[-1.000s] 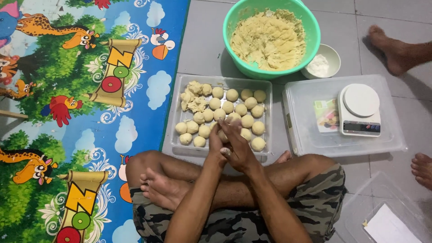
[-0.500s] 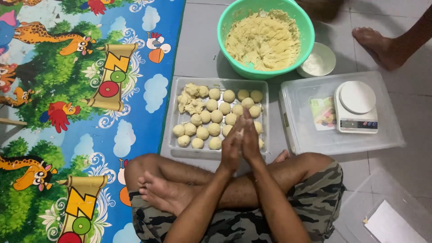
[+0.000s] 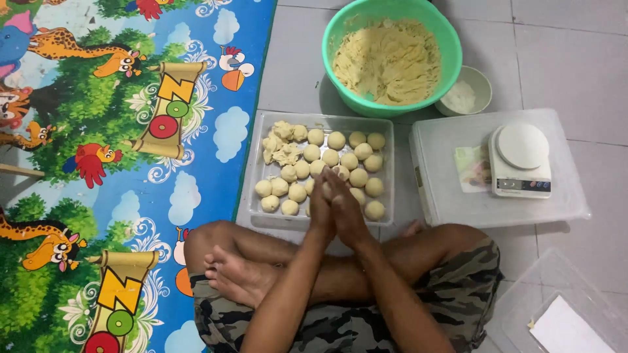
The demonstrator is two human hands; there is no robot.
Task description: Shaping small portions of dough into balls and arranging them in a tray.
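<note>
Over tray (image 3: 386, 124) | hands (image 3: 333, 209) stay pressed together | green bowl (image 3: 340, 39) shifted up-frame

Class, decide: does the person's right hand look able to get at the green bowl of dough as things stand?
Probably yes: the right hand is pressed against the left hand over the tray, and nothing stands between it and the green bowl.

Person wears camouflage-pattern shorts (image 3: 458, 294) in grey, black and olive. Forearms bare, no sleeves. Feet bare; no rings, watch or gloves seen.
</note>
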